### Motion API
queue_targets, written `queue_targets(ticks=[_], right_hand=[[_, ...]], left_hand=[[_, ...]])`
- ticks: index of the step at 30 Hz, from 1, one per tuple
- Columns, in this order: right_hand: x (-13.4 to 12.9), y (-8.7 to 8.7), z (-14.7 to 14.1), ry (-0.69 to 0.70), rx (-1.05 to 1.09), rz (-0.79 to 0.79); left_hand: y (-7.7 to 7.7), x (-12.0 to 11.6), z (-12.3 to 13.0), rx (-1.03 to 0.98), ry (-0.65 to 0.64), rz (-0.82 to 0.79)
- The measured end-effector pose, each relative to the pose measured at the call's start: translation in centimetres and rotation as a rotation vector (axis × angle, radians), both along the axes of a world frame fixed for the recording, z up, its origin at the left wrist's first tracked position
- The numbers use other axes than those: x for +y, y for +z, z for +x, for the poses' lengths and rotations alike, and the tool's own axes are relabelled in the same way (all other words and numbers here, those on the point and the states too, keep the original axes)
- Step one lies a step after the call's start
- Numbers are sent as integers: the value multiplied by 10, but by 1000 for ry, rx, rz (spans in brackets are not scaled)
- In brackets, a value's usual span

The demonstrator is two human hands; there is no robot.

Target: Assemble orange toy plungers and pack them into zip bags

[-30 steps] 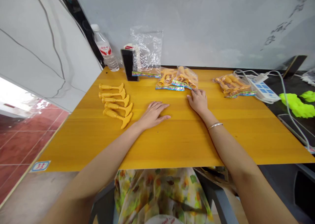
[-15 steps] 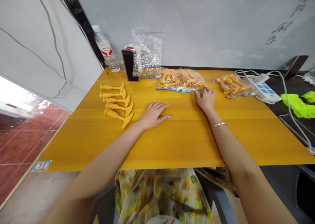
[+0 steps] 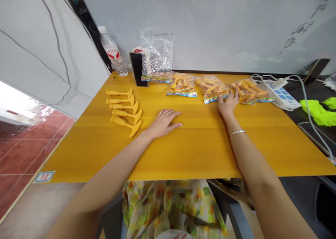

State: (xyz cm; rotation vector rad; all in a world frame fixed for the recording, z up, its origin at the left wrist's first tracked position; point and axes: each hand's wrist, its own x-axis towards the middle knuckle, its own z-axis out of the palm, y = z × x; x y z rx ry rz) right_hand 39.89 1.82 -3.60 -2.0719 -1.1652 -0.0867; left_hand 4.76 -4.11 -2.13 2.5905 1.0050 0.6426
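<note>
Power strip (image 3: 285, 96) beside rightmost bag (image 3: 249, 90) | bottle (image 3: 113, 54) near phone (image 3: 136, 68)

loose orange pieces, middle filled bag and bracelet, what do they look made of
Loose orange pieces: probably moulded plastic, satin, judging by their even colour and matching shapes. Middle filled bag: likely thin plastic film, clear and glossy; it looks wrinkled, glinting and see-through. Bracelet: seems metal, polished, from its silvery shine.

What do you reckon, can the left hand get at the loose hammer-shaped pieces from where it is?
Probably yes: the left hand lies open on the tabletop, just to the right of the loose hammer-shaped pieces, and nothing seems to stand between them.
</note>
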Motion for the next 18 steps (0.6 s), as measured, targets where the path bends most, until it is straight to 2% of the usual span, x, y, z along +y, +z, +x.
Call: queue_targets(ticks=[10, 13, 18], right_hand=[[-1, -3, -6, 177, -254, 67], [-8, 3, -18, 295, -358, 59], [-19, 8, -44, 583, -488, 24]], left_hand=[[-1, 0, 0, 0, -2, -6], [0, 1, 0, -3, -5, -10], [-1, 1, 0, -1, -4, -7]])
